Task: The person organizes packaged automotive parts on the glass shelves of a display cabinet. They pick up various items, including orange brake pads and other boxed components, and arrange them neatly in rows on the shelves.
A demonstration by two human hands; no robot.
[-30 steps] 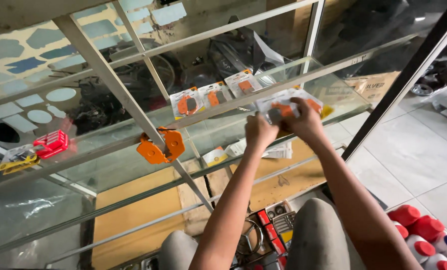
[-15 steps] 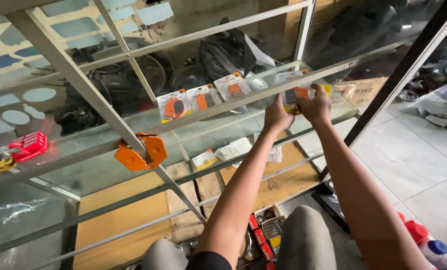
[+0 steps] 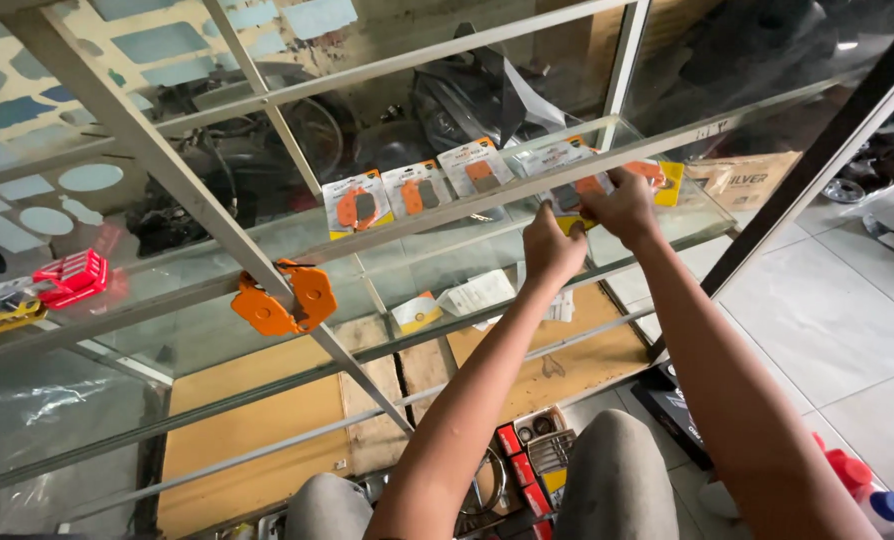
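Both my arms reach into a glass display cabinet with a pale metal frame (image 3: 217, 215). My right hand (image 3: 622, 205) pinches a clear blister pack with orange brake pads (image 3: 579, 188) at the upper glass shelf. Just below it, my left hand (image 3: 552, 248) is closed on the same pack's yellow lower corner. To the left, three similar packs lean in a row on that shelf (image 3: 357, 205) (image 3: 417, 190) (image 3: 472, 165). A fourth pack (image 3: 552, 155) stands behind my hands, and a yellow-backed one (image 3: 669, 178) lies just right of them.
The lower shelf holds an orange pad pair (image 3: 285, 300), a red part (image 3: 72, 275) and white paper packs (image 3: 477, 295). Small boxes (image 3: 527, 455) sit between my knees. Capped bottles (image 3: 857, 480) stand at lower right. A black bar (image 3: 817, 160) slants past a cardboard box (image 3: 747, 180).
Both hands have carried the blister pack up and to the right along the upper shelf, ending near its right end. The other packs have not moved.
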